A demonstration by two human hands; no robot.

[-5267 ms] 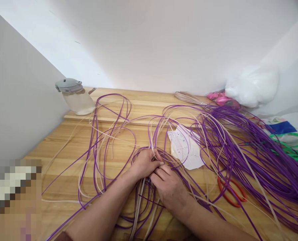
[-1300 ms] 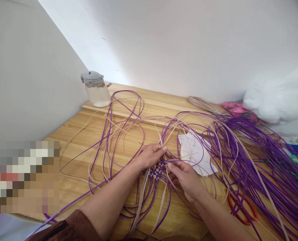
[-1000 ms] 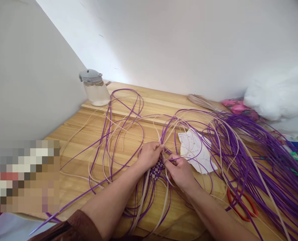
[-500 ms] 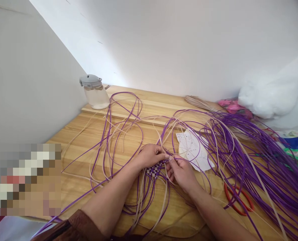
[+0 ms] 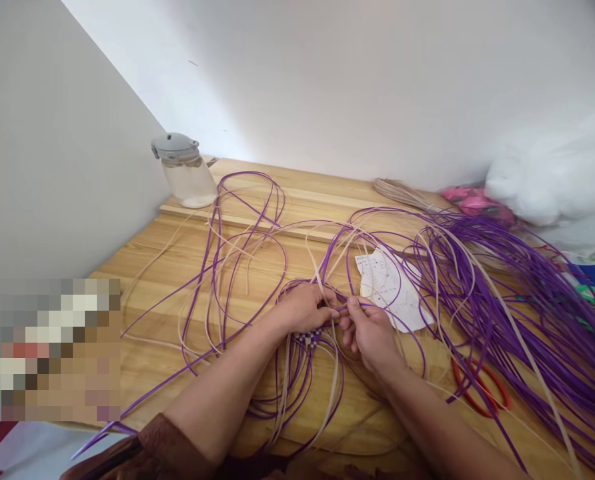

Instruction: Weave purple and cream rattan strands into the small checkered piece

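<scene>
Right hand (image 5: 372,333) shifted up, now pinching a purple strand (image 5: 345,308) at 12 o'clock of the weave (image 5: 310,337); left hand (image 5: 305,308) clamps the weave, table (image 5: 152,360) centre.

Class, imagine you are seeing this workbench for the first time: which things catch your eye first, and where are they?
A mass of purple strips sprawls over the right of the wooden table. At the centre, the left hand and right hand pinch strips above a small checkered woven patch. A clear jar stands in the far left corner.

Purple-cream checked weave (image 5: 310,337); purple strips (image 5: 502,307); red scissors (image 5: 480,395).
</scene>
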